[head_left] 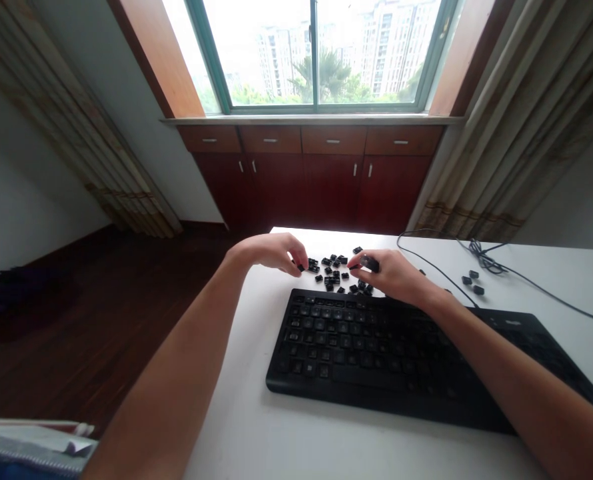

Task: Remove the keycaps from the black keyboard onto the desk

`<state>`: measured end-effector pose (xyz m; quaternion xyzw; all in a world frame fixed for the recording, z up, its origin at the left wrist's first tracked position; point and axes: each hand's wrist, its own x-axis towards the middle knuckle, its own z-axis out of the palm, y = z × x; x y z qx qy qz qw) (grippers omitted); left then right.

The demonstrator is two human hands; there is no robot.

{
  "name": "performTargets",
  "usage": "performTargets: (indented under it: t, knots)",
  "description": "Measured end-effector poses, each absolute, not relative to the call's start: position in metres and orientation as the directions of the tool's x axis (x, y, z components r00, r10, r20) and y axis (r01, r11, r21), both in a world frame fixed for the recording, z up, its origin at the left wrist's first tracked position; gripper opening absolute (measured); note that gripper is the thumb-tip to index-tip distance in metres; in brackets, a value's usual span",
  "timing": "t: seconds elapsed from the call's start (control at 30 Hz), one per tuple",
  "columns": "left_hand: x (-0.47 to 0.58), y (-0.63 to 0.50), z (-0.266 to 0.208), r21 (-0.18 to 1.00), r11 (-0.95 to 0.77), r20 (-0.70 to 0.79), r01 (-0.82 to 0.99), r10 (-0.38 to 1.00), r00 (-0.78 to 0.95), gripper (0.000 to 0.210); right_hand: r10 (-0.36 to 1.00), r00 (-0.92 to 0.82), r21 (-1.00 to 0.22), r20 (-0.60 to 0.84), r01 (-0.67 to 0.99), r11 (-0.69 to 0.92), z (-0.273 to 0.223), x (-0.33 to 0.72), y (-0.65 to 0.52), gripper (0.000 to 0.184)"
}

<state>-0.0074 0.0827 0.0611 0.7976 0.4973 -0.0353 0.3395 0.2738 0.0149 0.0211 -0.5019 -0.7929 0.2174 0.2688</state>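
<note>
My left hand (280, 252) is at the far left part of the white table, its thumb and fingers pinched on a small black keycap (301, 268). To its right, several loose black keycaps (332, 280) lie scattered behind the keyboard. My right hand (394, 272) reaches over the keyboard from the right, its fingers closed round a small dark tool (370, 263) whose exact kind I cannot make out. The black keyboard (376, 393) lies below both hands, with some keys apparently bare of caps. My right forearm hides part of it.
A black cable (434, 267) runs from the keyboard to a tied bundle (484, 257) at the back right. A few more keycaps (474, 281) lie near that bundle. Beyond the white table (244, 413) stand red cabinets (326, 190) under a window.
</note>
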Motion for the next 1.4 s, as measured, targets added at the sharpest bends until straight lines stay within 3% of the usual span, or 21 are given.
performTargets:
  t: [0.1,0.37,0.63,0.9,1.07,1.17,1.4]
  knots:
    - [-0.007,0.081,0.063,0.394,-0.242,-0.430,0.887,0.804,0.411,0.040,0.905,-0.374,-0.615,0.204,0.670,0.416,0.020,0.274,0.015,0.018]
    - [-0.005,0.087,0.052,0.380,-0.300,-0.449,0.875,0.767,0.458,0.045,0.889,-0.387,-0.567,0.244,0.687,0.455,0.024,0.273,0.011,0.015]
    - [-0.002,0.084,0.054,0.365,-0.344,-0.472,0.865,0.732,0.491,0.044,0.859,-0.416,-0.561,0.298,0.652,0.510,0.023,0.270,0.011,0.044]
    - [0.005,0.081,0.055,0.335,-0.344,-0.493,0.877,0.730,0.474,0.045,0.824,-0.473,-0.482,0.312,0.669,0.566,0.024,0.273,0.011,0.015]
    - [0.008,0.075,0.064,0.302,-0.316,-0.495,0.900,0.755,0.431,0.048,0.819,-0.458,-0.513,0.347,0.638,0.574,0.025,0.271,0.010,0.032]
    - [0.012,0.068,0.072,0.342,-0.321,-0.437,0.883,0.778,0.452,0.048,0.813,-0.466,-0.518,0.349,0.627,0.582,0.026,0.269,0.008,0.039]
    - [0.033,0.052,0.088,0.496,-0.462,-0.286,0.736,0.713,0.640,0.046,0.781,-0.484,-0.477,0.394,0.620,0.624,0.028,0.268,0.006,0.025]
